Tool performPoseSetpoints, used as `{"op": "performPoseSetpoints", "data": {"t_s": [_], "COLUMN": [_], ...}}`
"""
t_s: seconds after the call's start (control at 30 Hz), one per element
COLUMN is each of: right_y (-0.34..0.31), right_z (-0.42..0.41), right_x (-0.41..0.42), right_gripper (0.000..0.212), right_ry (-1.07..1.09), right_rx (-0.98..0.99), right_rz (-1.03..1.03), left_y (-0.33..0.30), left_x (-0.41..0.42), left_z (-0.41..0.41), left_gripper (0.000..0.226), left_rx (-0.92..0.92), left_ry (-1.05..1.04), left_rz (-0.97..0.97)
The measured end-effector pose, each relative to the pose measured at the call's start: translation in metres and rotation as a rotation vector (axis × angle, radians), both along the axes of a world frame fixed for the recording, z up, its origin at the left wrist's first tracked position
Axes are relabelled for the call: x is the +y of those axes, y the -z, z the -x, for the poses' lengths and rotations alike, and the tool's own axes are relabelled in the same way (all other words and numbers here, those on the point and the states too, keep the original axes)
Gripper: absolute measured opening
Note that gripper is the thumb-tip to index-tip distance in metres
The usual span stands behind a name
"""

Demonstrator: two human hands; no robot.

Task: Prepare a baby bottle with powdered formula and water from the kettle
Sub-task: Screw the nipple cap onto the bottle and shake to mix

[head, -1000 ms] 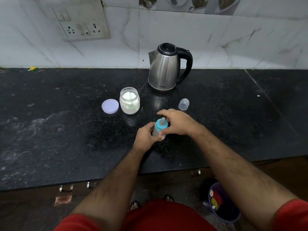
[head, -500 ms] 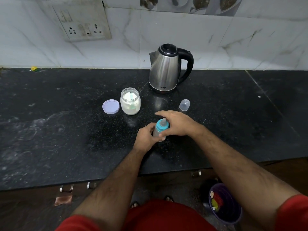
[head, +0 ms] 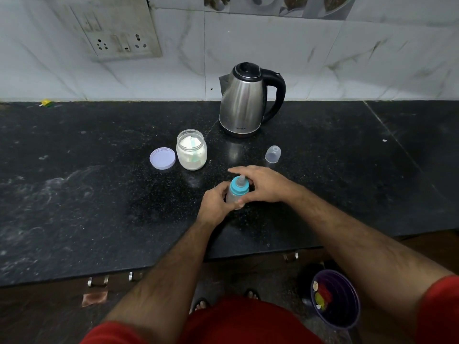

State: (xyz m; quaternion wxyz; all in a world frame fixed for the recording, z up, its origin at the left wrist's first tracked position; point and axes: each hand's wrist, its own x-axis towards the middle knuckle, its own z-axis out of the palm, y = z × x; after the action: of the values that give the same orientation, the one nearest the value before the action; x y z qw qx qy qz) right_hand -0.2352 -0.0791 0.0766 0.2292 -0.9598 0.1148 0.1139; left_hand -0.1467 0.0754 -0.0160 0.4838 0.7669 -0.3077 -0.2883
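A small baby bottle [head: 233, 198] with a blue collar [head: 239, 187] and a grey teat stands on the black counter [head: 99, 194]. My left hand [head: 215, 204] grips the bottle's body from the left. My right hand [head: 263, 184] curls round the blue collar from the right. An open jar of white powder [head: 191, 153] with a scoop inside stands behind and to the left, its lilac lid [head: 162, 158] lying beside it. The steel kettle [head: 244, 100] stands at the back. The bottle's clear cap [head: 272, 154] sits to the right.
A socket panel [head: 114, 33] hangs on the tiled wall at upper left. A purple bin [head: 335, 299] with scraps stands on the floor at lower right, below the counter's front edge. White dust smears the counter's left side.
Both hands stay on the bottle. My right hand's fingers have shifted slightly round the blue collar. Nothing else has moved.
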Motion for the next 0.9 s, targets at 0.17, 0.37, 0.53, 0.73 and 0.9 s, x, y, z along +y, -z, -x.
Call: {"op": "performPoseSetpoints", "data": {"t_s": [0.17, 0.37, 0.53, 0.73, 0.9], "right_y": [0.007, 0.025, 0.022, -0.004, 0.005], "right_z": [-0.002, 0.009, 0.007, -0.006, -0.008], "right_x": [0.002, 0.042, 0.042, -0.001, 0.000], "right_gripper": [0.038, 0.039, 0.043, 0.058, 0.041], "right_ry": [0.031, 0.348, 0.395, -0.026, -0.047], "right_rx": [-0.094, -0.242, -0.176, 0.020, -0.011], "right_rz": [-0.137, 0.046, -0.013, -0.019, -0.033], "left_y": [-0.003, -0.008, -0.008, -0.005, -0.004], "left_x": [0.000, 0.001, 0.003, 0.002, 0.002], "left_z": [0.002, 0.006, 0.003, 0.000, 0.000], "left_gripper": [0.055, 0.041, 0.041, 0.056, 0.053], "left_rx": [0.004, -0.065, -0.068, -0.053, -0.062], "left_ry": [-0.007, -0.008, 0.012, 0.029, 0.028], "left_rz": [-0.009, -0.022, -0.027, -0.028, -0.029]}}
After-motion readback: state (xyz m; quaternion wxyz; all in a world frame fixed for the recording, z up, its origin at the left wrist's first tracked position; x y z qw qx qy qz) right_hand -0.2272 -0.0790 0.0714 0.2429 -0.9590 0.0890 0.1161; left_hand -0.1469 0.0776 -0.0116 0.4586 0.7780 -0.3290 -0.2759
